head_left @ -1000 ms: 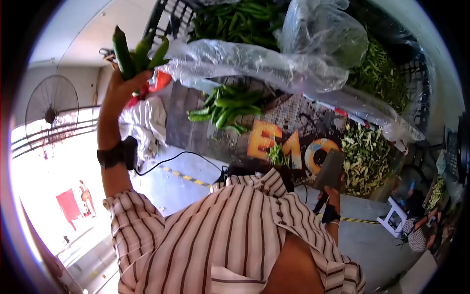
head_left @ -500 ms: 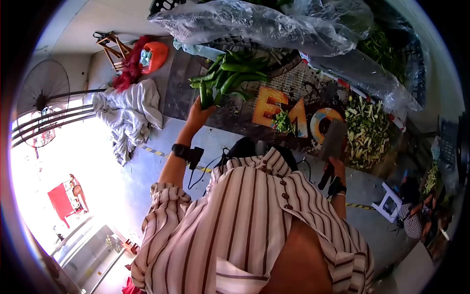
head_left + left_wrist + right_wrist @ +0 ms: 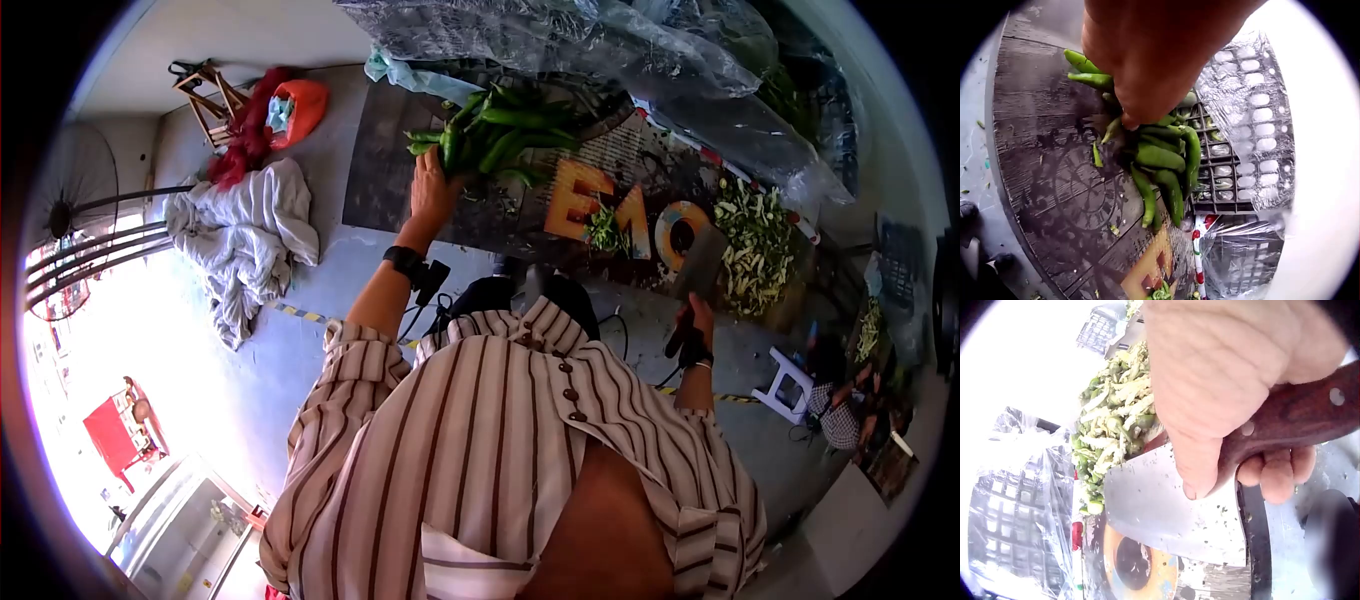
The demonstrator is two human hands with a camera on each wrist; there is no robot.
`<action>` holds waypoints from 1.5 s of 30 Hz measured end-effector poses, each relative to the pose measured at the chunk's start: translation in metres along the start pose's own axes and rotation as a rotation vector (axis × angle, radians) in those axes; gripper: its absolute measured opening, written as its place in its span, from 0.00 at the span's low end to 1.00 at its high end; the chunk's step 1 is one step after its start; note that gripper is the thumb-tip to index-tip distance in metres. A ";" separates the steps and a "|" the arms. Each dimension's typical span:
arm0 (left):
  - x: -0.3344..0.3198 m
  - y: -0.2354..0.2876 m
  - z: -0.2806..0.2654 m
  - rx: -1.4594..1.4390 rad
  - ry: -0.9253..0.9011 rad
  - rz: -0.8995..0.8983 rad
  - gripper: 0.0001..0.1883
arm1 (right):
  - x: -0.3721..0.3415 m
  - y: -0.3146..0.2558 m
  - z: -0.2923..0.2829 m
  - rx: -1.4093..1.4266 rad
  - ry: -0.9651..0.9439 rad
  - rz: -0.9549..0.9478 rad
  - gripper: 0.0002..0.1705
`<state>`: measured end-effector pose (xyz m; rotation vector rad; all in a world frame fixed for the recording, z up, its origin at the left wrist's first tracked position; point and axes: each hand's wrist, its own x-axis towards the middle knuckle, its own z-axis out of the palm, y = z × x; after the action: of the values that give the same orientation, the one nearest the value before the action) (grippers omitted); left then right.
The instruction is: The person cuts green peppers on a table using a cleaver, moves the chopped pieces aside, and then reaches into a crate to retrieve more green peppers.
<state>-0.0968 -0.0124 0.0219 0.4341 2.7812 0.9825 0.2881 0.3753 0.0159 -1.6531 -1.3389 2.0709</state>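
Observation:
My left hand (image 3: 432,195) rests at the near left side of a heap of long green peppers (image 3: 515,130) on the dark wooden-patterned table (image 3: 380,195). Its fingers look fairly straight against the peppers in the head view; in the left wrist view the back of the hand hides most of them. Farther right, my right hand (image 3: 703,318) grips the dark red wooden handle (image 3: 1310,409) of a cleaver, thumb pressed on the side of its broad blade (image 3: 1166,494). That blade lies flat over the table edge, beside a pile of chopped pale-green peppers (image 3: 755,250).
Behind the peppers, clear plastic sheeting (image 3: 600,50) covers black crates (image 3: 1219,169). Small green scraps (image 3: 605,230) lie on the table's lettering. Grey-white cloth (image 3: 245,215) and an orange bag (image 3: 303,110) are on the floor at left; a white stool (image 3: 785,385) stands at right.
My left hand came down from the upper left carrying several green peppers and set them on the heap. It has since shifted over the heap's left side. The right hand keeps holding the cleaver.

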 end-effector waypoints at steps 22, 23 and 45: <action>0.009 0.008 0.026 0.060 0.230 -0.060 0.37 | 0.005 0.003 -0.006 0.006 -0.023 0.005 0.16; 0.010 0.009 0.027 0.063 0.230 -0.056 0.37 | 0.005 0.003 -0.006 0.011 -0.023 0.005 0.16; 0.044 0.082 0.004 0.023 0.221 0.341 0.24 | 0.006 0.006 -0.011 -0.094 -0.007 0.018 0.21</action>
<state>-0.1198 0.0650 0.0685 0.8763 2.9789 1.1293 0.2970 0.3814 0.0078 -1.7026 -1.4497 2.0545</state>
